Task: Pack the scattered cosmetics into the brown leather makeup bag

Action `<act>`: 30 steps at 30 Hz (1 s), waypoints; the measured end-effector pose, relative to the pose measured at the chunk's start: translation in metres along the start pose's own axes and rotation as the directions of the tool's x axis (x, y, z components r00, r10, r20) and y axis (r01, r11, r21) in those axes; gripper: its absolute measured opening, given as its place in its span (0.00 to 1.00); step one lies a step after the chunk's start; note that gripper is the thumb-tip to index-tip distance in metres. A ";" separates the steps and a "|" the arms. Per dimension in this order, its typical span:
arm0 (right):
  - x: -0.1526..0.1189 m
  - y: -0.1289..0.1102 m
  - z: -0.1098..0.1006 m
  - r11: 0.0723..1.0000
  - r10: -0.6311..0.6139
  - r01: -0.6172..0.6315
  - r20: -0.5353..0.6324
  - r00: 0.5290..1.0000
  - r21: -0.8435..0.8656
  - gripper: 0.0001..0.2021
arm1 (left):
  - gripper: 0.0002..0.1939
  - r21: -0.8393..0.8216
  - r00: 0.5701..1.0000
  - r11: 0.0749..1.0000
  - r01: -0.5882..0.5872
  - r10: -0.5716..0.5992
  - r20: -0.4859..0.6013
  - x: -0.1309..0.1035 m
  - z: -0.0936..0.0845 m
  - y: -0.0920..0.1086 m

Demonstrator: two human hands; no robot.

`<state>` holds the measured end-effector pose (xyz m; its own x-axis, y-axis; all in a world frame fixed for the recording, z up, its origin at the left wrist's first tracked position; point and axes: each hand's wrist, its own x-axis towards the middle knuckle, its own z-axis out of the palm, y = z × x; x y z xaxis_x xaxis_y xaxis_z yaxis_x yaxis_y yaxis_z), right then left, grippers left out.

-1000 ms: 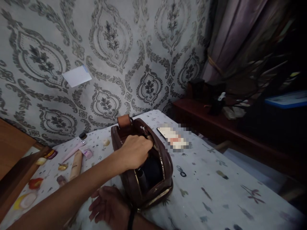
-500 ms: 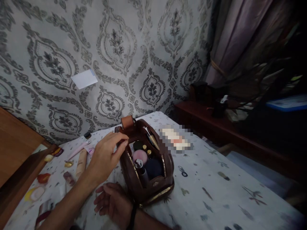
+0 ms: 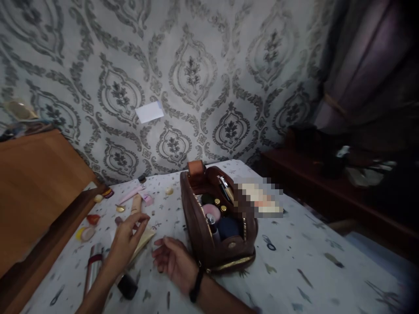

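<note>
A brown cosmetic bag (image 3: 221, 261) stands unzipped on the printed cloth. Inside it are a pink round item (image 3: 211, 213), a dark blue round item (image 3: 229, 228), small gold-capped bottles (image 3: 223, 209), a silver-topped tube (image 3: 211, 220) and brushes (image 3: 225, 187). My left hand (image 3: 129, 237) hovers left of the bag, fingers loosely curved, with nothing visible in them. Partly behind it lie a pale yellow tube (image 3: 144, 242) and a beige tube (image 3: 136, 203). My right hand (image 3: 176, 259) is beside the bag's near left side, fingers half curled and apart, holding nothing.
On the left lie a silver tube with a red band (image 3: 93, 266), a black-capped item (image 3: 127, 285), a yellow round item (image 3: 85, 233), an orange-red item (image 3: 93, 219) and a pink item (image 3: 131, 194). A wooden board (image 3: 42, 187) borders the left; a wall stands behind.
My left hand has left the bag's left rim and moved left and down towards the loose cosmetics. The view has turned left; my right hand stays beside the bag.
</note>
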<state>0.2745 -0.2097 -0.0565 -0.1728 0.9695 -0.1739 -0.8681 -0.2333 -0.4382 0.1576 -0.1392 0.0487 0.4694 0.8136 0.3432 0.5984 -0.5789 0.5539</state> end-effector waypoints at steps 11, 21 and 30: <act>-0.005 -0.004 0.003 1.000 0.019 -0.019 0.010 1.000 -0.020 0.20 | 0.15 0.052 0.978 0.978 0.204 -0.202 -0.044 -0.042 -0.003 -0.045; -0.005 -0.005 0.006 0.999 0.022 -0.022 0.002 1.000 -0.050 0.19 | 0.11 0.390 0.987 0.907 0.158 -0.134 -0.088 -0.024 0.006 -0.063; -0.007 -0.005 0.007 0.996 0.010 -0.010 0.007 1.000 -0.087 0.19 | 0.18 0.699 0.932 0.662 0.271 -0.362 -0.018 0.018 0.008 -0.065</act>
<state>0.2768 -0.2151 -0.0471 -0.1848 0.9675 -0.1724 -0.8228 -0.2483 -0.5113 0.1323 -0.0878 0.0127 0.2092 0.9687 0.1334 0.9770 -0.2013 -0.0703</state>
